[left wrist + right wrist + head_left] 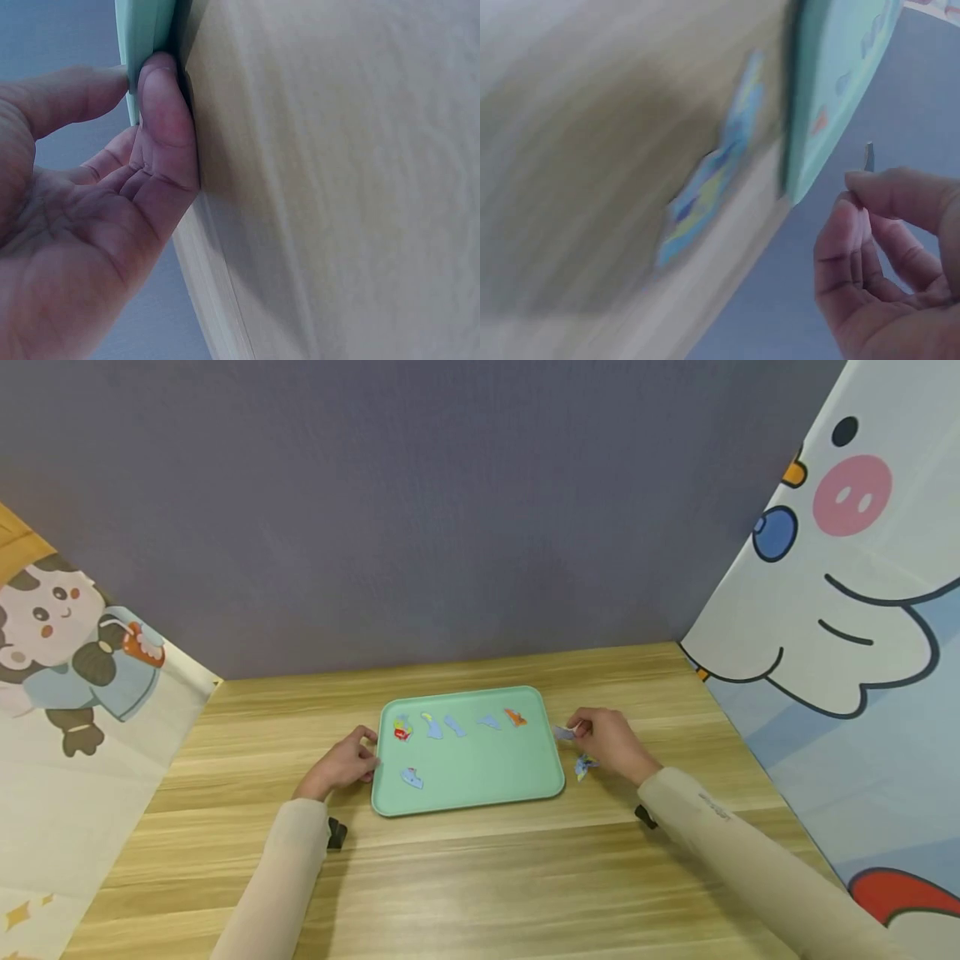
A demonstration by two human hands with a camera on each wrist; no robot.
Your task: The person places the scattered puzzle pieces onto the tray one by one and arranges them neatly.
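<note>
A light green tray [480, 768] lies on the wooden table. My left hand [347, 765] pinches its left rim, the thumb [86, 94] on the rim and a curled finger [165, 105] beneath it. Just off the tray's right edge, my right hand [606, 739] holds a small flat grey-blue piece [564, 733] between thumb and fingertips; the right wrist view shows this piece [869, 156] edge-on. Below that hand, irregular blue and yellow printed pieces [583, 766] lie on the table; how many overlap, I cannot tell.
Several cut-out pieces lie on the tray: a red and yellow one [402, 728], an orange one [516, 717], blue ones [453, 725] along the top, and a pale blue one [412, 777] lower left. A grey partition [450, 527] stands behind the table, printed sheets at both sides.
</note>
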